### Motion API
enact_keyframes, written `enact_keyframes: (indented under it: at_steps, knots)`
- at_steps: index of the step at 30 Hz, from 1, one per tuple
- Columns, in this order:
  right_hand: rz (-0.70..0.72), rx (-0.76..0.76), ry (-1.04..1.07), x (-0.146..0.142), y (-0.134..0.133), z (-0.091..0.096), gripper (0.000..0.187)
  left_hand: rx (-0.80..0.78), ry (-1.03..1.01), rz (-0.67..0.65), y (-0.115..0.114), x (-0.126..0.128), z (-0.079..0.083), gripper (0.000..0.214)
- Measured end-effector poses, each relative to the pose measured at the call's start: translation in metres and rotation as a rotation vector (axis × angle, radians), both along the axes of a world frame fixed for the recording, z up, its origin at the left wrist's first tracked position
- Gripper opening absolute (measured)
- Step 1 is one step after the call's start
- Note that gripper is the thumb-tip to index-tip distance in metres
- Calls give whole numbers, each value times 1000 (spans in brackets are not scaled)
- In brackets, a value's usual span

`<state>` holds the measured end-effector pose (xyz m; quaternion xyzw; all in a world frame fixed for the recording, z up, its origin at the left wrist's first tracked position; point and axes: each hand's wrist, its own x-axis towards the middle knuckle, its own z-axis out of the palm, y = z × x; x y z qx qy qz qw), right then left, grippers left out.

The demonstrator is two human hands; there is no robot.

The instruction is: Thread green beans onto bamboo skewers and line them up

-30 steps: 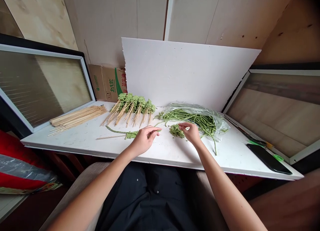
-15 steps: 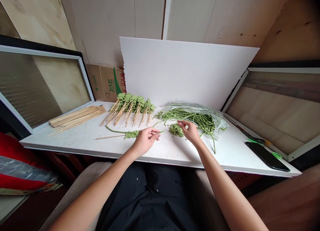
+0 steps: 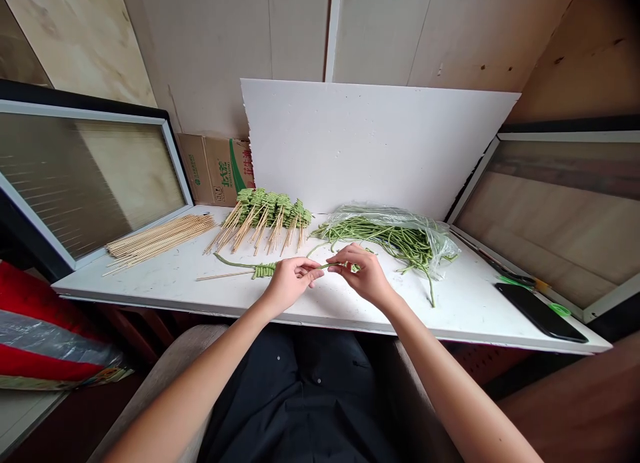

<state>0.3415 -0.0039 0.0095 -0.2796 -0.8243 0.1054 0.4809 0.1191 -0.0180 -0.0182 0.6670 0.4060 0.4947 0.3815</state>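
My left hand (image 3: pixel 290 283) is closed around a green long bean (image 3: pixel 325 267), whose end sticks out past the fingertips. My right hand (image 3: pixel 364 273) pinches that end, close to the left fingers. Just left of my left hand, a folded long bean (image 3: pixel 264 270) sits threaded on a bamboo skewer (image 3: pixel 225 276), with a loose tail trailing left; whether it joins the held bean is hidden by my hand. The small heap of cut bean pieces is mostly covered by my right hand.
Finished bean skewers (image 3: pixel 273 213) are stacked behind, beside a bundle of bare skewers (image 3: pixel 160 239). Long beans (image 3: pixel 400 239) lie in a plastic bag (image 3: pixel 443 239) at the right. A phone (image 3: pixel 540 313) and scissors (image 3: pixel 517 275) lie far right. A white board (image 3: pixel 380 143) stands behind.
My right hand has moved left from above the heap of cut bean pieces and now grips the bean's end. My left hand has stayed nearly still, holding the bean.
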Motion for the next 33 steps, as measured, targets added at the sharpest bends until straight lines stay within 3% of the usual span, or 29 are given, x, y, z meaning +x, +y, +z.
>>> enact_keyframes:
  at_steps: [11, 20, 25, 29, 33]
  knots:
    - [11, 158, -97, -6, -9, 3, 16, 99, 30, 0, -8, -2, 9, 30]
    - [-40, 345, -220, -5, -14, -3, 32, 97, 80, -53, -11, -6, 15, 19]
    - [-28, 195, 70, -20, -15, -16, 25, 167, 71, -84, -8, -2, 8, 19]
    - [-34, -41, 286, -32, -18, -28, 17, 174, 7, -78, -4, 0, 1, 25]
    - [-17, -280, 442, -26, -7, -32, 18, 136, -82, -98, 1, -1, -3, 28]
